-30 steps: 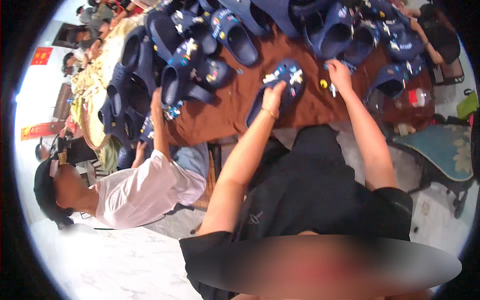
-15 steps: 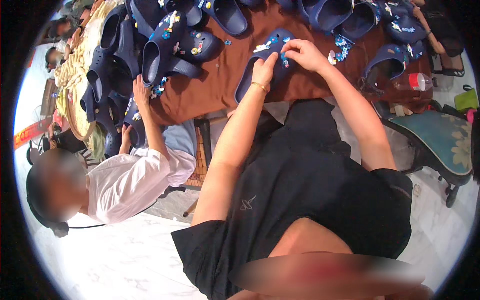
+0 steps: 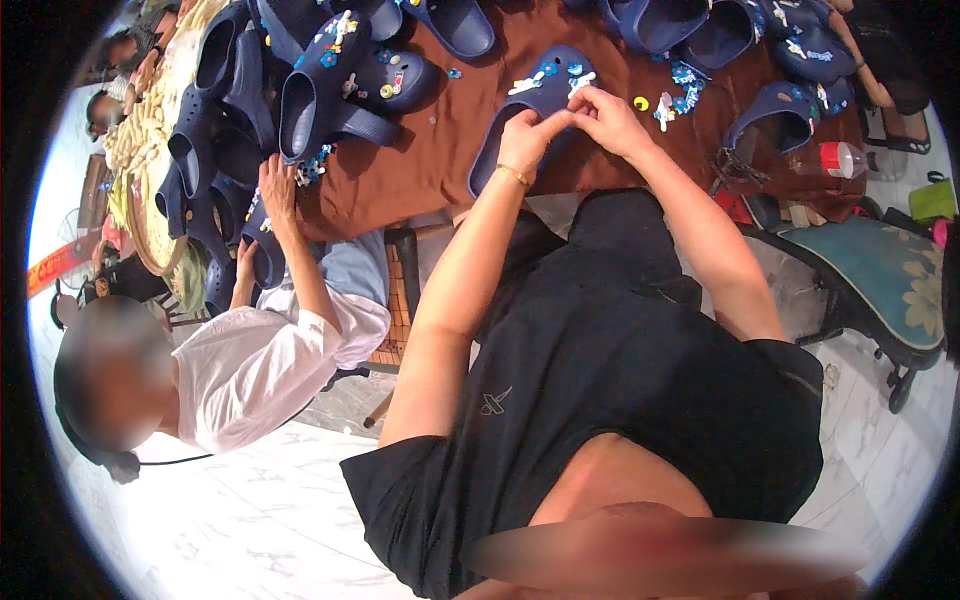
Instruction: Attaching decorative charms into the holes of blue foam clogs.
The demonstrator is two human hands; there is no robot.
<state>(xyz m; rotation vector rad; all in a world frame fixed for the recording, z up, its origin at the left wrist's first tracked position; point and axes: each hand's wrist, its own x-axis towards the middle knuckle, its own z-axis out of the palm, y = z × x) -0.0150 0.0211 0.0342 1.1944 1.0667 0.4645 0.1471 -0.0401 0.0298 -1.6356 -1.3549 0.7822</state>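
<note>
Two hands, left hand (image 3: 524,140) and right hand (image 3: 612,118), pinch together on a navy clog (image 3: 535,110) near the worktop (image 3: 440,150) edge; it looks light and flexible, best gripped by its rim.

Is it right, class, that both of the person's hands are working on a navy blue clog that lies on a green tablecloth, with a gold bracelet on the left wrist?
Not quite. The head view shows the tablecloth is brown, not green. The rest holds: the left hand and right hand meet on the navy blue clog, and the gold bracelet sits on the left wrist.
</note>
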